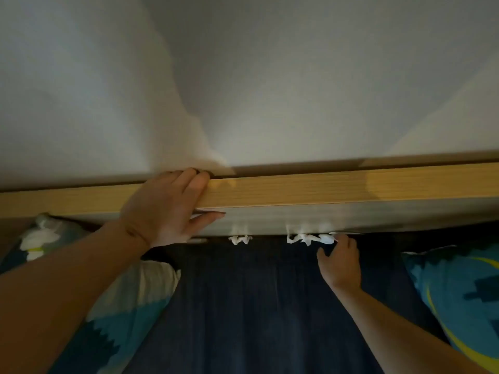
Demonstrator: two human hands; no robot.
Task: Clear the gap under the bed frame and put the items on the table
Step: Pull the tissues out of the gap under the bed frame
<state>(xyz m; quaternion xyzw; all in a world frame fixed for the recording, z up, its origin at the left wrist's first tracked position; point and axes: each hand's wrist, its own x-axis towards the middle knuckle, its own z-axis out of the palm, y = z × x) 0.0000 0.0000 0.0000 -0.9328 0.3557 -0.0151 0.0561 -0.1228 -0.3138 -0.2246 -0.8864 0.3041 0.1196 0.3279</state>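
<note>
A wooden bed frame board (310,188) runs across the view against a white wall. In the dark gap between its lower edge and the dark blue sheet (256,306) stick crumpled white tissues: a small one (239,239) and a longer one (310,238). My left hand (167,209) lies spread over the top of the board, fingers curled over its back edge, holding nothing else. My right hand (340,261) reaches up to the gap, fingertips touching the right end of the longer tissue; whether it pinches the tissue is hidden.
A blue, teal and white patterned pillow (113,300) lies at the left under my forearm. Another blue patterned pillow (459,292) lies at the right. A thin white stick-like item (198,241) shows in the gap beside my left hand.
</note>
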